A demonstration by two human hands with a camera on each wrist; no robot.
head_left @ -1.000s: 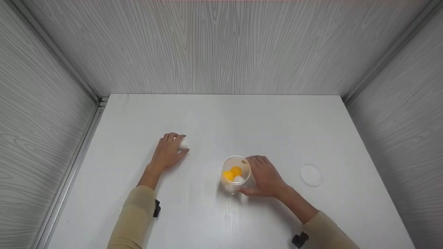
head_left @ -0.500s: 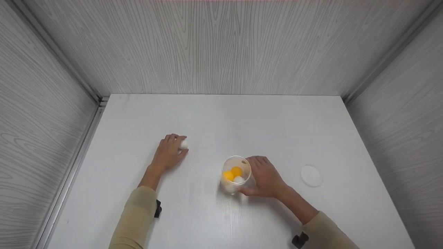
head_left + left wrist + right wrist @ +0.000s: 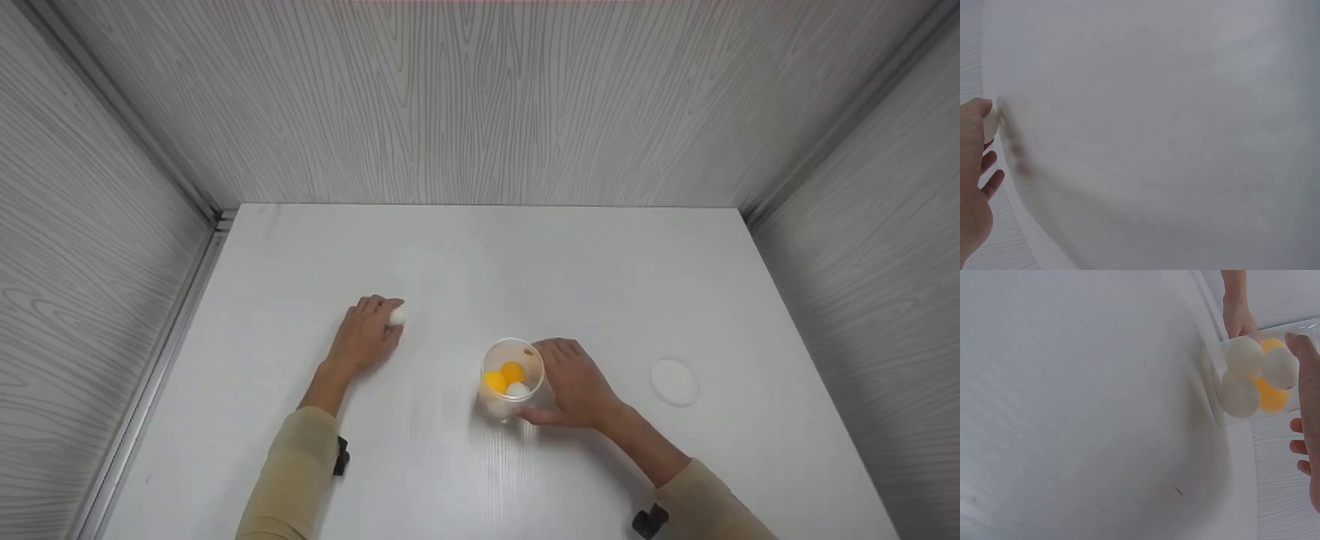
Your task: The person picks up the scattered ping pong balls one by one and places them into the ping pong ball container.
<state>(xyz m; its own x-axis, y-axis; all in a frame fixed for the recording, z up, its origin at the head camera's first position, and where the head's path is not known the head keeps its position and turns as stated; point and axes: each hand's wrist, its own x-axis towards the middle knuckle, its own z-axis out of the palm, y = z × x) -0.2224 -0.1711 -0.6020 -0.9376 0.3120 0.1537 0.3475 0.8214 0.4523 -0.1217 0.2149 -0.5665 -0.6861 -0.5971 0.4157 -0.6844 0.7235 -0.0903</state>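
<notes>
left hand (image 3: 361, 337) stretched far-left, palm down, fingers curled in a grip. right hand (image 3: 577, 384) nearer, centre, fingers and thumb wrapped sideways. beige sleeves on both forearms.

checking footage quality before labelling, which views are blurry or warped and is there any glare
Head view: sharp, even light, soft shadows under the left hand and the cup, no glare. Left wrist view: table washed out, edge bowed by the lens. Right wrist view: warped too, balls soft.

Surface: you have a white table (image 3: 465, 247)
On it: clear cup (image 3: 511, 379) of balls; white ball (image 3: 397, 316); round white lid (image 3: 674, 380) at your right
</notes>
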